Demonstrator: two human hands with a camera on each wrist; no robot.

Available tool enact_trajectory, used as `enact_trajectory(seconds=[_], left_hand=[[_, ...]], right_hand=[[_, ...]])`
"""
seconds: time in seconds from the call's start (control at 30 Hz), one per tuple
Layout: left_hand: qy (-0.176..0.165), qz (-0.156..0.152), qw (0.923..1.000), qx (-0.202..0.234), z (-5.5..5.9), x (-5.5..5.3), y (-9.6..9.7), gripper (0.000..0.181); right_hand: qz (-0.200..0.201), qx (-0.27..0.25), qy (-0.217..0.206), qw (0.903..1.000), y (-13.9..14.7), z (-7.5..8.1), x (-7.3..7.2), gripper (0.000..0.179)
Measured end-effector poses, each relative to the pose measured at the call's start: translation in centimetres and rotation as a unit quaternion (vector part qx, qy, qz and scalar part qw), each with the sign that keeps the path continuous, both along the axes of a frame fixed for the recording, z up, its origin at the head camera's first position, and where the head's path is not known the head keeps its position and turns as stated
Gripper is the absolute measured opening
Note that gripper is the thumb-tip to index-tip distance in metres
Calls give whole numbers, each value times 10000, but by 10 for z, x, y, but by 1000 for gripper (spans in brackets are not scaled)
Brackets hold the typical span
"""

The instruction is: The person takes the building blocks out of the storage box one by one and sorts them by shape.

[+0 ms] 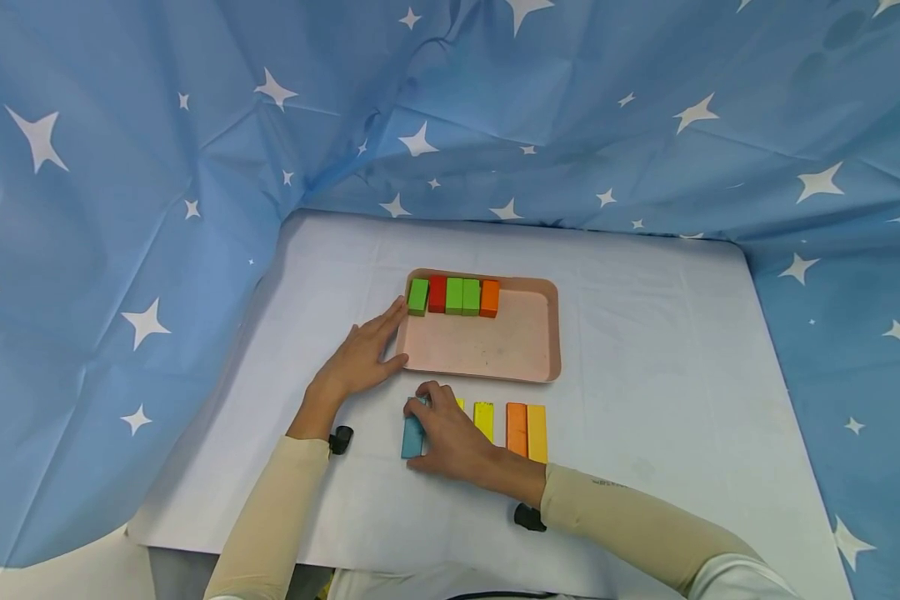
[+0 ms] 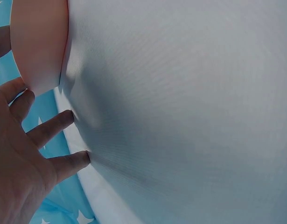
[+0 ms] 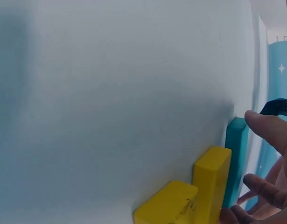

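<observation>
My right hand (image 1: 453, 437) spans a blue block (image 1: 412, 435) on the table, thumb at its near end and fingertips at its far end. In the right wrist view, the thumb and fingers pinch this teal-blue block (image 3: 236, 158) lengthwise. Two yellow blocks (image 3: 212, 182) stand beside it; the hand partly covers one in the head view. My left hand (image 1: 363, 354) touches the left side of a shallow pink tray (image 1: 487, 354), its fingers extended and thumb near the front corner. In the left wrist view, fingertips meet the tray wall (image 2: 39, 46) and others reach the tabletop.
Along the tray's far side stand green (image 1: 417, 297), red (image 1: 437, 294) and orange (image 1: 489, 298) blocks. On the table to the right of the hand lie a yellow block (image 1: 483, 421), an orange block (image 1: 517, 428) and an amber block (image 1: 537, 433). A blue star-patterned curtain (image 1: 495, 108) borders the white table.
</observation>
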State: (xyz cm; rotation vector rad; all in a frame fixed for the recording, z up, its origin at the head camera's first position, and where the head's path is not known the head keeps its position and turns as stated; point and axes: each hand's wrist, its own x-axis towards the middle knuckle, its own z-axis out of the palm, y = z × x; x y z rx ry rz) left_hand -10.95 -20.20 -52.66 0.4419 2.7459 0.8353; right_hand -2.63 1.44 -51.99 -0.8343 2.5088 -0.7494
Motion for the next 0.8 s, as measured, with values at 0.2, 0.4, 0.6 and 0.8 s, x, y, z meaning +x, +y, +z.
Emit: enact_trajectory(seconds=[0.2,0.4,0.6,0.8], left_hand=[[67,-56,10000,18,-1,-1,-1,83],[64,-38,10000,18,-3,-3,-1,84],[-5,39,10000,6,-4,-4,0,85],[-33,52,10000,4,-2,-1,-2,85]], right_hand=[[26,-259,282,9993,2,11,-7,56],[-362,-556,744,9950,9,31,-35,46],[-953,-461,932,9900,25,50,-76,36],[-1517,-287,817,9846,40,56,-113,33]])
